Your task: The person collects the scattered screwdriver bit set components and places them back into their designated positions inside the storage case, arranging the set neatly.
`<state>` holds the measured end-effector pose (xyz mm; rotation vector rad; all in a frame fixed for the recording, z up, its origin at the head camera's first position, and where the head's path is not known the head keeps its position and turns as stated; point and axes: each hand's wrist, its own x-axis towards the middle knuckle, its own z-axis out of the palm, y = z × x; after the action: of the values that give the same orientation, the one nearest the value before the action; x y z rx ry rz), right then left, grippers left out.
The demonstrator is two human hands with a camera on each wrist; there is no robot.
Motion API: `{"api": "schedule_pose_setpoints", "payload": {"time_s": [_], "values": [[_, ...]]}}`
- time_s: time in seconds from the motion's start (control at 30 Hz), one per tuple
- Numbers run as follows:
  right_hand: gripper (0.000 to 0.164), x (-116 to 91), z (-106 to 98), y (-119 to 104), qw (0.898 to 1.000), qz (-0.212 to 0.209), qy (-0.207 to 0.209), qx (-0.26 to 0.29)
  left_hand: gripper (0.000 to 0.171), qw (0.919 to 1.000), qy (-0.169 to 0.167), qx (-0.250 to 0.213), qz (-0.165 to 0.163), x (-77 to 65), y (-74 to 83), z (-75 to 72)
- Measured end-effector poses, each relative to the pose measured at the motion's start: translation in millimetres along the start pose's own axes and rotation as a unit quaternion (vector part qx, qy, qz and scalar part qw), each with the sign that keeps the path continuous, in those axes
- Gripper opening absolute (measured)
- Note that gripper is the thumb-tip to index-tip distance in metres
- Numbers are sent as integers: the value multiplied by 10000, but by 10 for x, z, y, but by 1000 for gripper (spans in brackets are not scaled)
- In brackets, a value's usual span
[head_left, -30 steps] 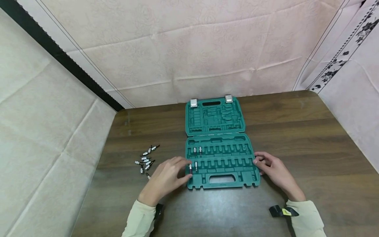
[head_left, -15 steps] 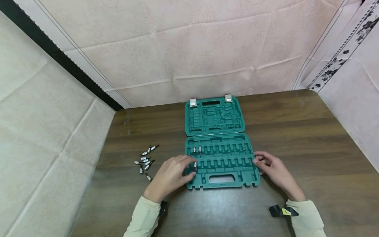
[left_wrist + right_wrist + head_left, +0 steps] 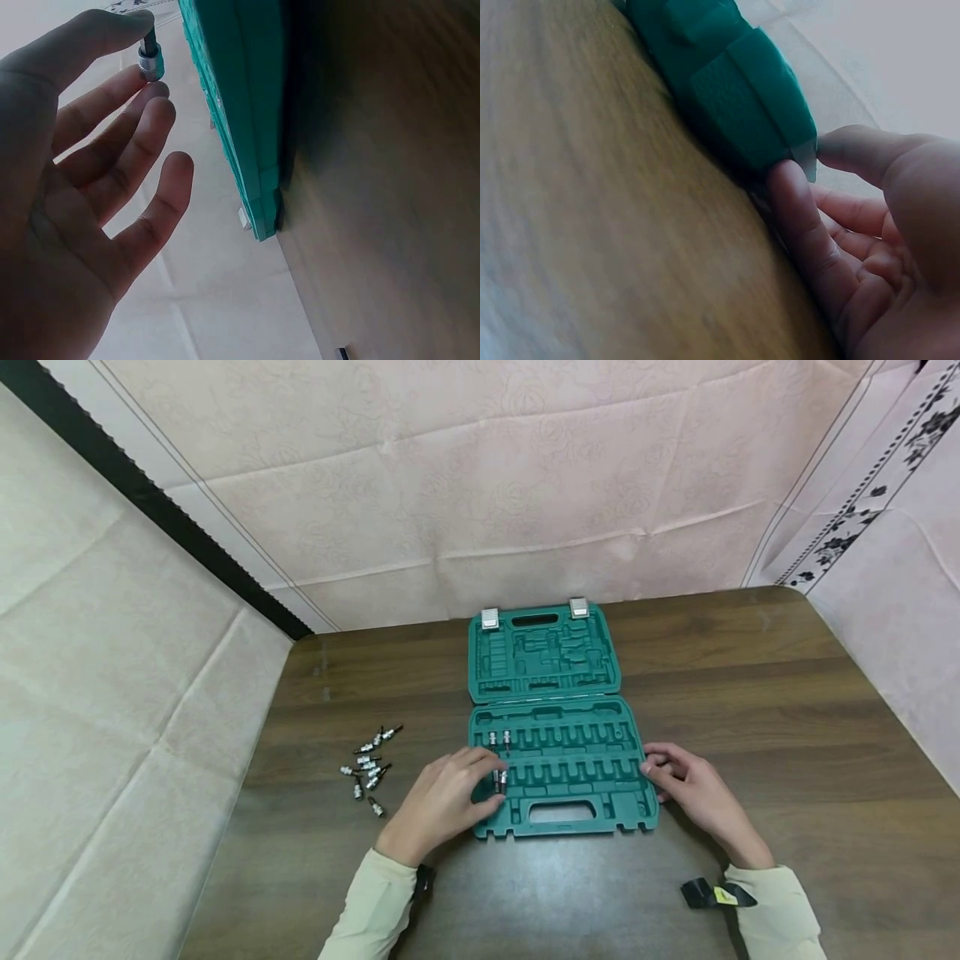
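Observation:
A green plastic socket case lies spread out on the table, its lid folded back. Over the left part of the lower row of slots, my left hand pinches a silver bit socket with a dark tip between thumb and fingertips. Another bit socket in that row is partly hidden beside those fingertips. Two bit sockets sit in the upper row at its left end. My right hand grips the case's right edge, thumb at the top rim and fingers against the side.
Several loose bit sockets lie scattered on the wooden table to the left of the case. Pale patterned cloth hangs behind the table. A black wrist strap is on the right sleeve.
My left hand has moved a little to the right over the lower row with the pinched bit socket, past the one seated there. The right hand and the case stay put.

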<state>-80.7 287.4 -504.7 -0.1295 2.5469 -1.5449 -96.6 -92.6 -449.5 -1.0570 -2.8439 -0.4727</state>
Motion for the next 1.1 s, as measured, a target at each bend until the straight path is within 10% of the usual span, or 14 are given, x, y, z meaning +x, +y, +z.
{"api": "schedule_pose_setpoints", "payload": {"time_s": [1.1], "values": [[42,-3,2,-4,9999,88,13,-53,37,9973,-398,554,-270,202,67,135]]}}
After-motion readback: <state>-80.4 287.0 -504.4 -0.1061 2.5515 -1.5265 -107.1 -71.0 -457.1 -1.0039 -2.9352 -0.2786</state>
